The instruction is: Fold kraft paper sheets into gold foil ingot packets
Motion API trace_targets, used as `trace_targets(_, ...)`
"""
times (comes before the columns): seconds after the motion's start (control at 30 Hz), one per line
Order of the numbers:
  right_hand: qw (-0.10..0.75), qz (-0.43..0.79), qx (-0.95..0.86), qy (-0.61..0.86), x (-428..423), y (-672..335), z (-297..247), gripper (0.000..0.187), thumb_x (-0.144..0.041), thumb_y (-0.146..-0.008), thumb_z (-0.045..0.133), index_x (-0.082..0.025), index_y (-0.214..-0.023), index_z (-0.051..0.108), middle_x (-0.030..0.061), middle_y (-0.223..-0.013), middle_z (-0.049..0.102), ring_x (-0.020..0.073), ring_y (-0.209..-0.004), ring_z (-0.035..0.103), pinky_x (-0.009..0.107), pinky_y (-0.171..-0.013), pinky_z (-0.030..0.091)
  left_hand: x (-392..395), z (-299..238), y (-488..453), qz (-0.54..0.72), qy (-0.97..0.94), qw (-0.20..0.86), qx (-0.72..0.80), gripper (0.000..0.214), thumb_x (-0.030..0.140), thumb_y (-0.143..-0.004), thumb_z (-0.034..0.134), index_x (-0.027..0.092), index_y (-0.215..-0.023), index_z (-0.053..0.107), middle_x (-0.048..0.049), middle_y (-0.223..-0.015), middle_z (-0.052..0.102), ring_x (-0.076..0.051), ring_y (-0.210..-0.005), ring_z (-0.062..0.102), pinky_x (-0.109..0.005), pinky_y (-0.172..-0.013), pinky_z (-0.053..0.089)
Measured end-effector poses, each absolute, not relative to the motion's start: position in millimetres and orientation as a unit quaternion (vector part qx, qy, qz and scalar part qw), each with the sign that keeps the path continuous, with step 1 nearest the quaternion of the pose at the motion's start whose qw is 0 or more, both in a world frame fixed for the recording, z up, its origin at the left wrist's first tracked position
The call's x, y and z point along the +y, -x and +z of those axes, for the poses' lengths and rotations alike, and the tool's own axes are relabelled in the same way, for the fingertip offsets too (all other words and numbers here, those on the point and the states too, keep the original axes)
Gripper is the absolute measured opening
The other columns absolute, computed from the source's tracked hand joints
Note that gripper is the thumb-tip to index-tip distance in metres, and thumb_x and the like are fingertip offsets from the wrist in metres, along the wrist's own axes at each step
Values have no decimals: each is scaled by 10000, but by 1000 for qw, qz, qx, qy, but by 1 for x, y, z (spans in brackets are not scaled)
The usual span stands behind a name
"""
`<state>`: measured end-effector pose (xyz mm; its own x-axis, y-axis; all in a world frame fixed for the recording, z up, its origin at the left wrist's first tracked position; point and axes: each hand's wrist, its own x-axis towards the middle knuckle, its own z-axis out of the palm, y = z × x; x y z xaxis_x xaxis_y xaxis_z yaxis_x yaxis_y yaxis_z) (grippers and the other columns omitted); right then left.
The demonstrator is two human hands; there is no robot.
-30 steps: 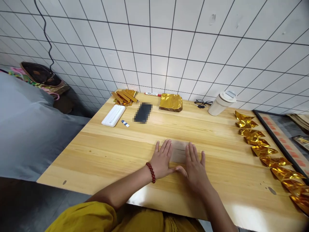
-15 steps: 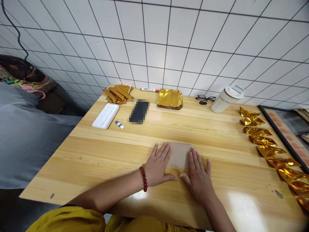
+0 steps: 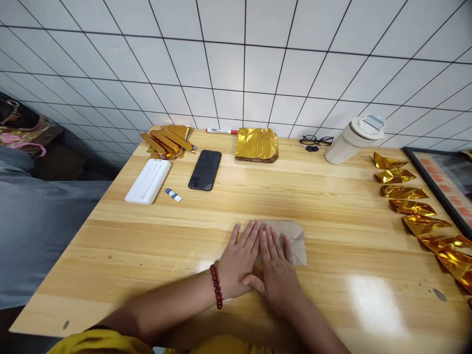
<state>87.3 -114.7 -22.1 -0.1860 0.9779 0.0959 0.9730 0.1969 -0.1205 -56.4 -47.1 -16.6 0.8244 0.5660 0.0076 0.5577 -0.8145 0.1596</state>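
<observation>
A sheet of paper [image 3: 297, 241] lies dull grey-brown side up on the table, with crease lines on its right part. My left hand [image 3: 241, 255] rests flat over the sheet's left end, fingers stretched out, a red bead bracelet on the wrist. Close beside it, my right hand [image 3: 276, 268] presses flat on the middle of the sheet with its fingers extended. The thumb of the right hand reaches over to the left hand. Both palms cover much of the paper, so its left part is hidden.
Folded gold foil pieces [image 3: 405, 191] line the table's right side beside a black-edged frame [image 3: 438, 189]. Toward the wall are a gold paper stack [image 3: 257, 143], gold strips [image 3: 167, 141], a marker [image 3: 221, 131], glasses [image 3: 316, 141], a tumbler [image 3: 350, 140], a phone [image 3: 205, 170] and a white power bank [image 3: 148, 181].
My right hand has slid left from the sheet's right edge onto its middle, next to the left hand. The creased right part of the sheet now shows. The camera view has shifted slightly.
</observation>
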Motion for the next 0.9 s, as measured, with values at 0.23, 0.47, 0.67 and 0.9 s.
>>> trace_targets(0.23,66,-8,-759,648,-126,-121,-24,813,-618,-949,277,-73,-1542,164,165,-1575,243,305,-1470,170,567,-1160,48,-49,-12,56,40,-949,87,300,976,746,-858,249,37,-1524,182,-196,-1603,119,-323,-1500,32,-533,-1189,-74)
trace_targets(0.47,60,-25,-737,672,-132,-127,-28,857,-646,-941,266,-90,-1555,47,169,-1573,254,315,-1454,212,573,-1154,67,-49,-12,56,49,-948,85,303,1010,783,-836,245,44,-1523,195,-195,-1599,151,-320,-1499,58,-531,-1198,-37)
trace_targets(0.67,50,-38,-708,703,-136,-140,-27,867,-655,-949,196,-71,-1546,-35,213,-1566,244,325,-1448,230,606,-1136,89,-48,-14,56,48,-949,79,302,1055,818,-805,247,42,-1519,209,-202,-1596,160,-330,-1498,50,-545,-1195,-20)
trace_targets(0.9,44,-47,-707,705,-139,-142,-30,907,-684,-933,219,-58,-1545,-18,218,-1565,241,326,-1444,231,618,-1134,77,-49,-16,57,74,-942,84,316,1108,836,-780,279,22,-1523,160,-236,-1594,119,-345,-1496,48,-537,-1198,25)
